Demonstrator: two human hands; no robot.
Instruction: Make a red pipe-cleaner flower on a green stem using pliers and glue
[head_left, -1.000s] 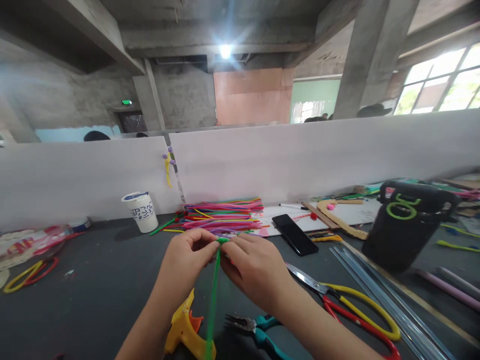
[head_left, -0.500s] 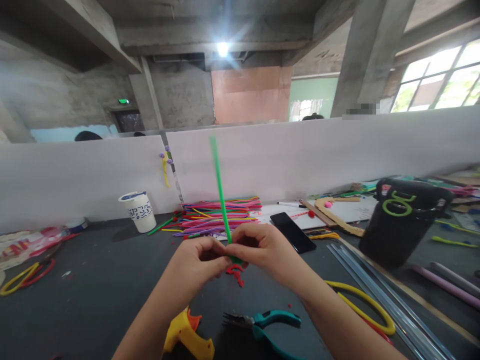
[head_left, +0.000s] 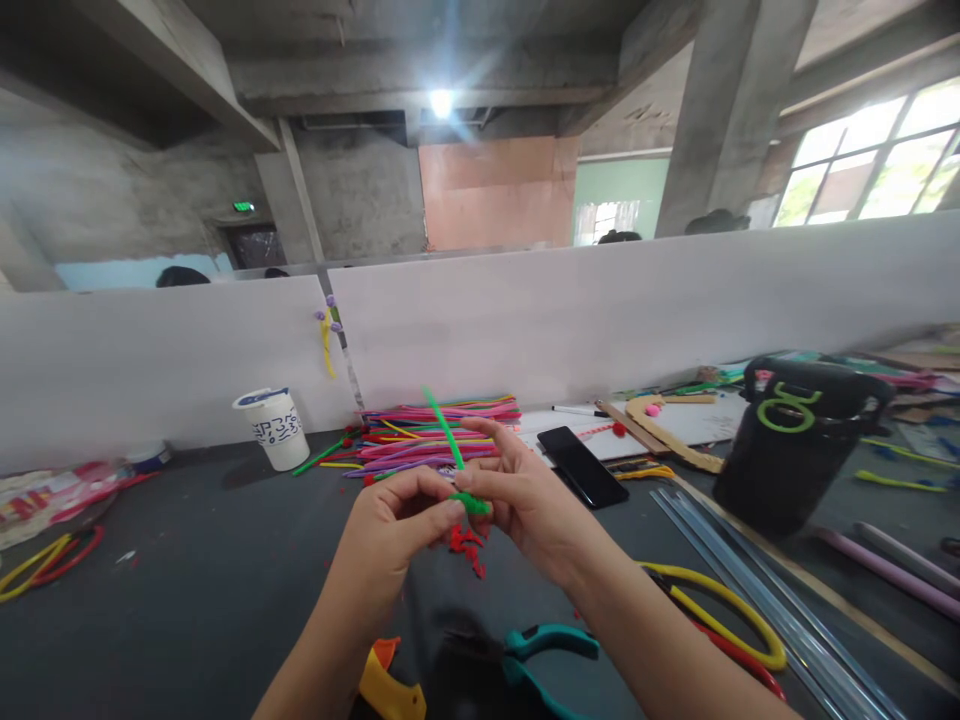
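Between my hands is a green pipe cleaner (head_left: 448, 428), its free end pointing up and its lower part wound into a small coil. My left hand (head_left: 409, 520) pinches the left side of the coil between thumb and forefinger. With thumb and fingers closed on the coil's right side and base, my right hand (head_left: 517, 500) keeps its forefinger raised. Small red fuzzy pieces (head_left: 466, 548) lie on the dark table just under my hands. Teal-handled pliers (head_left: 551, 640) and a yellow tool with an orange trigger (head_left: 391, 685) lie nearer to me.
Behind my hands is a pile of coloured pipe cleaners (head_left: 420, 440). A white cup (head_left: 271, 430) stands left of it, a black phone (head_left: 583, 467) right. Clear rods (head_left: 739, 570), yellow-and-red handles (head_left: 750, 620) and a black container (head_left: 799, 450) occupy the right. A white partition (head_left: 525, 330) closes the back.
The upright end of the green pipe cleaner now sticks up much less, and a green coil shows between my fingers. My right forefinger has lifted. The view has shifted slightly.
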